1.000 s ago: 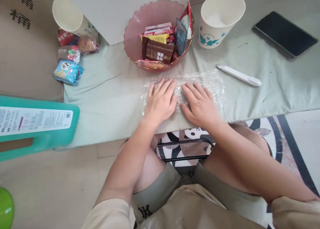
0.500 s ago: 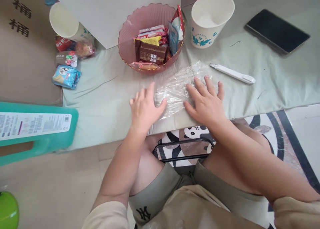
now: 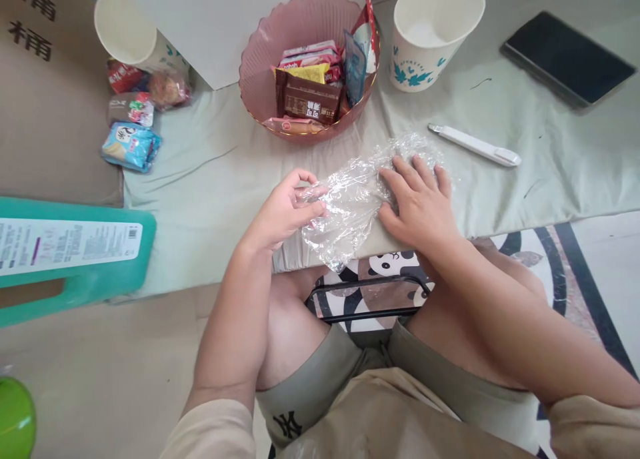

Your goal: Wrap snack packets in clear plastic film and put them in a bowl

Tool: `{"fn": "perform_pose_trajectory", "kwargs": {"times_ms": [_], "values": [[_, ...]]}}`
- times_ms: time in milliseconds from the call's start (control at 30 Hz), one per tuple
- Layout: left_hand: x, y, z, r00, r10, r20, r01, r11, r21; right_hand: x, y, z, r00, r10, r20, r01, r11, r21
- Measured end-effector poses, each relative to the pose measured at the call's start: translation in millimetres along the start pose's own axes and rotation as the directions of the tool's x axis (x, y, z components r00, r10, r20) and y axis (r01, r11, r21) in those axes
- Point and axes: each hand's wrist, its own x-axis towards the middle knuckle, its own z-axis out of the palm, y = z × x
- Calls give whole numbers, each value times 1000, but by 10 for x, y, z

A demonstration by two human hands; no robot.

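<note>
**Two hands hold clear plastic wrap (image 3: pixel 350 199) in front of a pink bowl (image 3: pixel 260 65)**

The left hand (image 3: pixel 283 212) hovers just above the counter (image 3: pixel 215 179) with the wrist bent and the fingers curled inward. Its grip is narrow, with thumb and fingertips pinching the left edge of the plastic wrap and holding that edge raised. The right hand (image 3: pixel 420 202) lies palm down with its fingers straight and spread. Its grip is wide and flat, pressing the other end of the wrap onto the cloth.

The wrap is thin, transparent, shiny and heavily crinkled. It sits near the bowl, on the person's side of it, and stretches between the two hands. One loose corner droops over the counter's edge.

The bowl is translucent pink with a scalloped rim, and it holds wrapped snacks. A pale green, lightly wrinkled cloth covers the counter. A white paper cup (image 3: pixel 435 32) printed with blue leaves stands to the right of the bowl. A slim white tool (image 3: pixel 475 145) lies on the cloth, also to the bowl's right and nearer the person.
</note>
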Motion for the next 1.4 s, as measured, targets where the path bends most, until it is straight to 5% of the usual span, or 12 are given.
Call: {"fn": "perform_pose_trajectory", "kwargs": {"times_ms": [367, 433, 533, 633, 867, 1000, 1100, 1167, 1233, 1333, 1400], "values": [[69, -20, -82, 982, -79, -169, 60, 992, -113, -23, 3, -50, 999, 0, -54, 1, 1000, 4], [52, 5, -39, 975, -109, -196, 75, 983, -170, -66, -10, -96, 991, -75, -108, 75, 997, -5], [25, 85, 33, 960, -161, -229, 92, 953, -288, -165, -48, -90, 932, -342, -117, 346, 938, 9], [-5, 172, 99, 948, -235, -214, 119, 887, -446, -248, -116, 17, 863, -484, -142, 488, 873, -8], [-141, 230, 350, 938, -337, -77, 194, 698, -689, -191, -186, 128, 859, -402, -316, 404, 913, -63], [-188, 144, 297, 974, -227, -26, 191, 872, -450, -159, -18, 7, 812, -396, -428, 461, 885, 56], [-145, 59, 179, 992, 61, -113, -69, 995, -72, -179, 148, -89, 786, -514, -344, 599, 769, 221], [-85, 23, 173, 919, 373, -125, -350, 921, 173, -201, 217, -121, 748, -614, -253, 664, 685, 301], [-10, 5, 255, 814, 579, 42, -558, 761, 330, -221, 232, -130, 711, -680, -179, 692, 633, 346], [112, -14, 452, 708, 607, 360, -704, 572, 420, -235, 192, -146, 679, -725, -119, 702, 593, 394], [175, -27, 542, 709, 550, 441, -703, 507, 498, -237, 171, -168, 673, -731, -113, 702, 583, 410]]}}
